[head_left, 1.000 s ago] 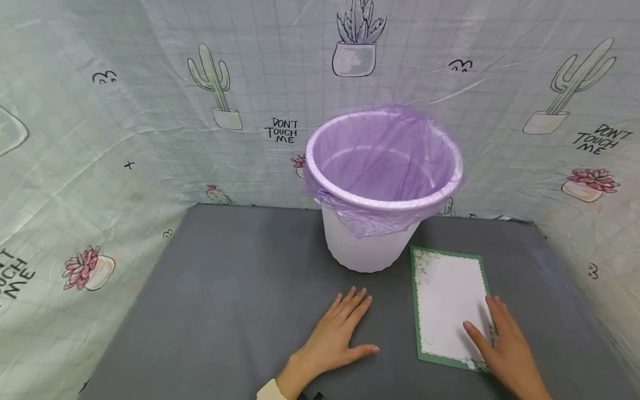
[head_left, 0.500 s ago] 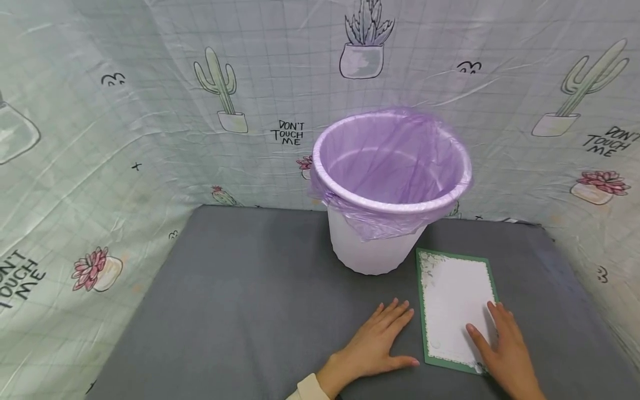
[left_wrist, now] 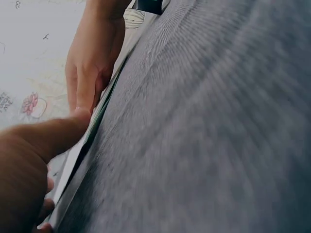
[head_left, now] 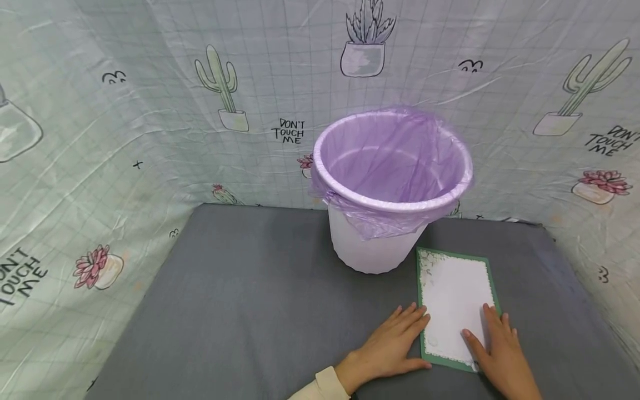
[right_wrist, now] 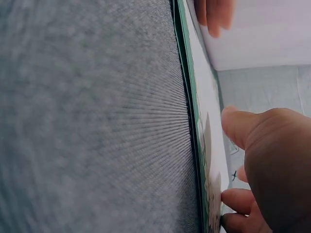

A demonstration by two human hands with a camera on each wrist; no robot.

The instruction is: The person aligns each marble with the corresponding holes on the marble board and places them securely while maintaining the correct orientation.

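A white sheet of paper with a green, leaf-patterned border [head_left: 452,300] lies flat on the grey cloth at the right. My left hand [head_left: 392,344] is at its left edge, fingers straight with the fingertips right at the green border. Over the sheet's lower right part lies my right hand [head_left: 500,347], fingers extended and thumb apart, hiding that corner. In the right wrist view the sheet's edge [right_wrist: 192,87] looks layered, and the right thumb [right_wrist: 238,126] is just over its surface. The left wrist view shows the left hand [left_wrist: 29,160] beside the sheet, opposite the right hand [left_wrist: 92,58].
Behind the sheet and to its left stands a white bin [head_left: 370,250] lined with a purple plastic bag [head_left: 385,161], its mouth facing up. Grey cloth [head_left: 240,300] covers the table. A cactus-printed fabric [head_left: 270,66] encloses the back and both sides.
My left hand has moved right across the cloth to the sheet's left edge. The right hand has shifted only slightly on the sheet. The head view has turned a little left.
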